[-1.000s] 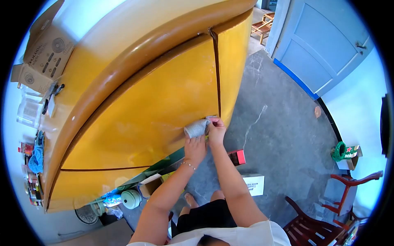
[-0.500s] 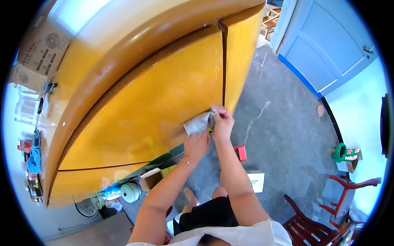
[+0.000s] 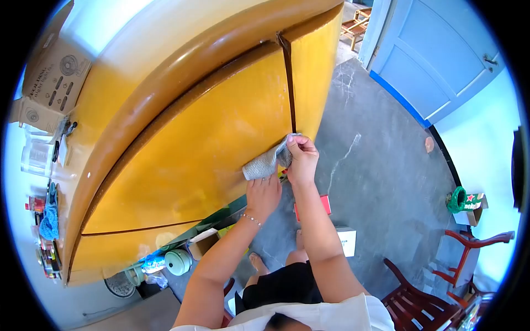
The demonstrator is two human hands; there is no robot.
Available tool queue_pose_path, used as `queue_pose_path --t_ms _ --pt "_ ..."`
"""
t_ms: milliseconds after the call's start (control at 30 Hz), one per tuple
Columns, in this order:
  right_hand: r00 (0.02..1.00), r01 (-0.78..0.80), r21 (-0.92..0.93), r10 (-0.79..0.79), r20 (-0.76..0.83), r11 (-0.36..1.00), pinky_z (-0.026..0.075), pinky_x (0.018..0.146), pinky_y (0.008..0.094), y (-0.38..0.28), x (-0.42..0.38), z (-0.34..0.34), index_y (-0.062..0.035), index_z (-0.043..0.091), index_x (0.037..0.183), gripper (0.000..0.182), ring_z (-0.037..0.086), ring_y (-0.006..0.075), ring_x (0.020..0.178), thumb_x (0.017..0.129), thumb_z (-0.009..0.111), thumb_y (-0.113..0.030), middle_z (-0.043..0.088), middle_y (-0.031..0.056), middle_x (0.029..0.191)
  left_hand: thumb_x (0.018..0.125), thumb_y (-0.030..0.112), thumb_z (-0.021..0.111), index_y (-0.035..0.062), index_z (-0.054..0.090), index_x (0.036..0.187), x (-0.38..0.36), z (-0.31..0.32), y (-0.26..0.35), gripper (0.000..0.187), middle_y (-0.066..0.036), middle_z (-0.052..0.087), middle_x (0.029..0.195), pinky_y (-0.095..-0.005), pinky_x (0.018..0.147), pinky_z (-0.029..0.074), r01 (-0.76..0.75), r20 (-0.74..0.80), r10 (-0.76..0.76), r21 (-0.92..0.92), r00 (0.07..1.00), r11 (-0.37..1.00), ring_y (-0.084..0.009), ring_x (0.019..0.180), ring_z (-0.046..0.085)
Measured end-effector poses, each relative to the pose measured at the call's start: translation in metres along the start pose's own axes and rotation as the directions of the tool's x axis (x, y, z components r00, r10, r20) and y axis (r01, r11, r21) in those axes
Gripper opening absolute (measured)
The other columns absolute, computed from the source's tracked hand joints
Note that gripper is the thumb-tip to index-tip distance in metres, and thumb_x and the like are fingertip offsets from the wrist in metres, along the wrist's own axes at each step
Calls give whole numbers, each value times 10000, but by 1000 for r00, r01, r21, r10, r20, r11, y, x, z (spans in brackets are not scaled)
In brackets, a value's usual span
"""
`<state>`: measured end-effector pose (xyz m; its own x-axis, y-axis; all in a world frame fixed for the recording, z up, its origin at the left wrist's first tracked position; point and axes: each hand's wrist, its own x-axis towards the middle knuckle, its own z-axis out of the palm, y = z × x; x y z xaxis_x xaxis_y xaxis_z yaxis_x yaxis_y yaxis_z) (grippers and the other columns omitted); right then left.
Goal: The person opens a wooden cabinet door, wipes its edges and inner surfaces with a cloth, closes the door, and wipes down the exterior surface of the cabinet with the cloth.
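Nearest the camera, the left hand (image 3: 263, 196) lies fairly flat with its fingers together, fingertips pinning the lower end of a grey cloth (image 3: 266, 163) against the yellow panel (image 3: 193, 149) of the table, while the right hand (image 3: 301, 157) is curled into a fist that pinches the cloth's upper end just beside the dark seam (image 3: 288, 88) at the panel's corner. The cloth sits stretched between the two hands, touching the panel near its lower edge; its long axis runs slantwise, from lower left at the left fingertips up to the right toward the fist and the seam. As a judgement, the weak point is the left end: it is held only by fingertip pressure on a glossy surface, so a harder pull from the right hand could slide it free and leave the cloth bunched in the fist. The cloth could also snag on the seam's edge. Below, on the grey floor (image 3: 375, 165), a red box (image 3: 312, 207) and a white box (image 3: 346, 241) lie close to the person's bare feet, a possible trip. Farther off stands a blue door (image 3: 436, 60).
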<state>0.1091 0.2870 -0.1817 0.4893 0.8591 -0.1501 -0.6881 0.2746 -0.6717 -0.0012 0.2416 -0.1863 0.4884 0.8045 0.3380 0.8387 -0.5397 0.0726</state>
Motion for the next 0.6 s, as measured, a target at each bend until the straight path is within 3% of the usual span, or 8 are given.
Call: queue_pose_path --t_ms 133,200,233,300,400,500,600 --pt "993 -23 -2 23 -118 1000 436 559 206 8 -2 -2 -18 559 748 45 528 82 617 781 587 -5 580 28 716 709 220 563 -1 350 1265 3 6 0 635 -143 505 1116 -395 831 343 -24 13 23 56 1000 998 -277 993 470" --pt "999 22 -76 -25 -31 997 442 571 209 -5 0 4 -14 562 747 46 534 88 624 785 573 9 580 31 720 711 229 562 -4 348 1265 6 1 4 638 -142 516 1095 -383 818 349 -25 -16 27 75 1000 997 -273 975 478" --pt "999 44 -108 -42 16 993 445 576 210 -10 -1 8 -12 564 746 49 537 91 628 787 566 16 580 32 723 717 210 553 7 390 1229 6 -3 7 574 -116 533 1067 -367 825 353 24 73 -28 57 997 998 -246 973 486" --pt "999 -7 -116 2 -42 993 434 564 205 1 2 -1 -13 570 755 56 524 83 611 779 561 36 576 28 712 729 170 535 30 474 1155 11 -8 12 453 -65 568 1010 -334 838 361 123 229 -129 40 965 992 -192 968 503" --pt "998 -25 -70 20 -62 997 432 567 206 2 1 -3 -19 571 756 63 517 81 611 775 563 40 573 26 712 726 173 536 27 481 1145 11 -7 9 447 -66 585 964 -333 842 362 13 -8 -13 49 1000 999 -198 926 526" --pt "1000 8 -95 -6 19 995 445 606 221 -6 3 0 -23 567 751 69 524 92 643 780 556 38 574 33 733 714 220 555 1 382 1240 13 -3 8 596 -106 581 950 -377 757 373 -36 -89 41 55 995 998 -243 834 537" --pt "991 -104 -99 95 -94 990 436 648 222 19 -1 -22 -31 563 776 53 519 85 692 777 571 21 574 23 799 719 217 546 7 437 1191 9 7 2 527 -113 592 914 -396 779 378 -50 13 49 66 999 997 -237 829 552"
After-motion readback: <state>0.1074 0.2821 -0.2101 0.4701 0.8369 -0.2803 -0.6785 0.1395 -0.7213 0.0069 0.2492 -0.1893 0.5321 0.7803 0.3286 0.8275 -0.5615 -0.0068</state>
